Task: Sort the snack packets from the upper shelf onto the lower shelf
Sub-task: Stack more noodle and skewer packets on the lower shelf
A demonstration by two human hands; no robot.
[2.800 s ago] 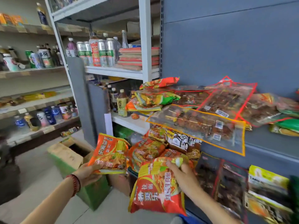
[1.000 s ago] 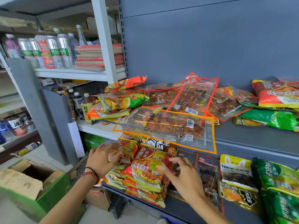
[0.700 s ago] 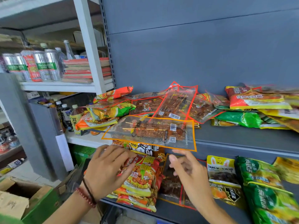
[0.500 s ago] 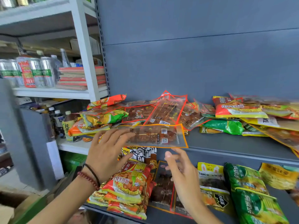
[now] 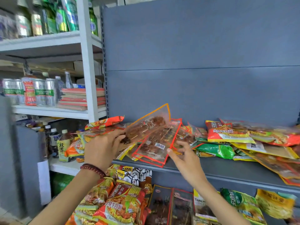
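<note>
My left hand (image 5: pixel 103 147) grips the near end of a clear, orange-edged skewer packet (image 5: pixel 151 124) and holds it tilted up above the grey upper shelf (image 5: pixel 211 167). Under it lies a clear, red-edged skewer packet (image 5: pixel 155 146). My right hand (image 5: pixel 184 155) is beside that packet's right edge with its fingers loosely curled, and the thumb touches the edge. More snack packets (image 5: pixel 227 134) are heaped along the upper shelf to the right. One level down, red-orange noodle packets (image 5: pixel 123 207) are stacked at the left and dark skewer packets (image 5: pixel 170 207) lie beside them.
A white rack stands to the left with silver cans (image 5: pixel 40 93), a stack of flat red packs (image 5: pixel 81 99) and drink bottles (image 5: pixel 64 144). Green and yellow packets (image 5: pixel 240 203) lie at the lower right. A grey back panel (image 5: pixel 194 62) rises behind the shelves.
Both hands left the noodle stack below and rose to the upper shelf. My left hand took hold of the orange-edged packet and lifted it. The view tilted upward.
</note>
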